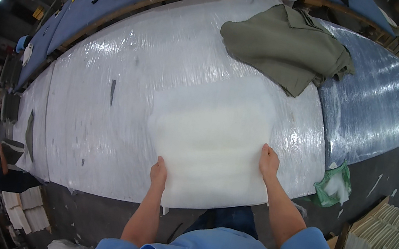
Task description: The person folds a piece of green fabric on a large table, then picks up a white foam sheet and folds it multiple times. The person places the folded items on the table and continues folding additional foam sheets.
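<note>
A thick, soft white sheet of padding (213, 152) lies before me over the near part of the plastic-covered table. A thinner, whiter layer (225, 89) shows beyond its far edge. My left hand (158, 172) is closed on the padding's left side near the front. On the right side, a little farther from me, my right hand (269, 160) grips the other edge. Both thumbs point away from me, and most of the other fingers are hidden from view. Past the padding, at the far right, lies a crumpled olive-green cloth (286, 44).
Clear plastic film covers the long table (95, 129), with a dark strip (112, 92) on it. A blue wrapped surface (369, 93) adjoins at right, above a green bag (334, 186) of white stuffing. Stacked white pieces (377, 244) stand lower right. A person (11, 179) is at far left.
</note>
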